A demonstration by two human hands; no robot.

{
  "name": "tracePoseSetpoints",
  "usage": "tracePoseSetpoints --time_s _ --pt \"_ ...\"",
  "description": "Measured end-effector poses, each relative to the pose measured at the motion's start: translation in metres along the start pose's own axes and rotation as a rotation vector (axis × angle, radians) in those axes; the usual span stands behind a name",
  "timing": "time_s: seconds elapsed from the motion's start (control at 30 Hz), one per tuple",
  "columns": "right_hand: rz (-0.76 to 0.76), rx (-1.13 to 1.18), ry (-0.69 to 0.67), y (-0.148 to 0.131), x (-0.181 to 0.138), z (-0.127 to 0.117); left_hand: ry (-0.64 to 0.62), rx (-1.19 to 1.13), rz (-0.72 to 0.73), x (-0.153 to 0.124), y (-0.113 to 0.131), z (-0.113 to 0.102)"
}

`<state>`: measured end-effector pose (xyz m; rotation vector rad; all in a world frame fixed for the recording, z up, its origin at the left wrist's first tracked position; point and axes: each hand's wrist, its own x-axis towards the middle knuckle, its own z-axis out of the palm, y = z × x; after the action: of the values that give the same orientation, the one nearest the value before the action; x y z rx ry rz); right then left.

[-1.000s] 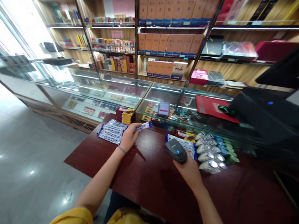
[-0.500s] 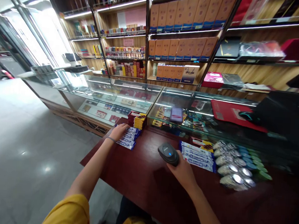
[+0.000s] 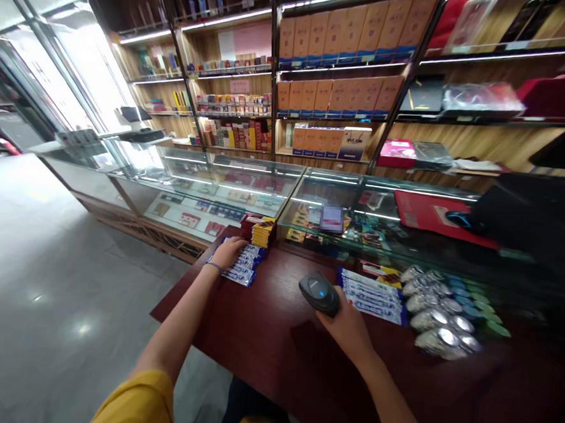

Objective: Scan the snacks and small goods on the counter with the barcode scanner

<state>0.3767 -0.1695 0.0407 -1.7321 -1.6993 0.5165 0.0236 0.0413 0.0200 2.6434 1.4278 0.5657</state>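
Observation:
My left hand (image 3: pixel 227 253) rests on the left end of a row of blue-and-white wrapped packets (image 3: pixel 244 268), its fingers reaching forward over them. Whether it grips one of them is hard to see. A stack of yellow and dark red packs (image 3: pixel 262 231) stands just beyond its fingertips. My right hand (image 3: pixel 347 321) is wrapped round a black barcode scanner (image 3: pixel 319 293) with a lit blue light, held above the brown table. To the right of the scanner lies a second row of blue-and-white packets (image 3: pixel 373 297).
Silver-topped containers (image 3: pixel 441 317) and green-lidded ones (image 3: pixel 490 308) line the right of the brown table (image 3: pixel 266 325). Behind it runs a glass display counter (image 3: pixel 246 177) with a red mat (image 3: pixel 426 214) and a mouse. Shelves of boxes (image 3: pixel 337 97) cover the wall.
My left hand has shifted slightly over the row of packets. The right hand keeps the scanner in nearly the same place. The camera view has tilted a little.

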Motion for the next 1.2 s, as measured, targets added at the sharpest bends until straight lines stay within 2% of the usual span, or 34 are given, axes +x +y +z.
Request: tracePoseSetpoints --time_s 0.1,0.2,0.37,0.53,0.77,0.9,1.07,1.2 --pt "-0.009 -0.019 0.017 0.003 -0.002 -0.002 0.062 -0.037 -0.005 -0.003 0.014 0.000" --pt "0.012 -0.065 0.024 0.007 -0.006 -0.007 0.160 -0.091 0.013 -0.004 0.038 0.005" --pt "0.095 -0.093 0.092 0.019 -0.020 -0.024 0.310 -0.219 0.035 0.002 0.097 0.022" --pt "0.151 -0.038 0.162 0.032 -0.035 -0.047 0.361 -0.380 0.083 0.014 0.163 0.043" --pt "0.197 0.036 0.282 0.053 -0.056 -0.077 0.297 -0.490 0.189 0.027 0.245 0.077" --pt "0.286 0.007 0.338 0.066 -0.069 -0.092 0.235 -0.519 0.263 0.029 0.283 0.094" --pt "0.315 0.001 0.368 0.077 -0.086 -0.106 0.146 -0.491 0.364 0.030 0.320 0.113" --pt "0.326 -0.009 0.375 0.084 -0.094 -0.114 0.079 -0.422 0.427 0.029 0.335 0.131"
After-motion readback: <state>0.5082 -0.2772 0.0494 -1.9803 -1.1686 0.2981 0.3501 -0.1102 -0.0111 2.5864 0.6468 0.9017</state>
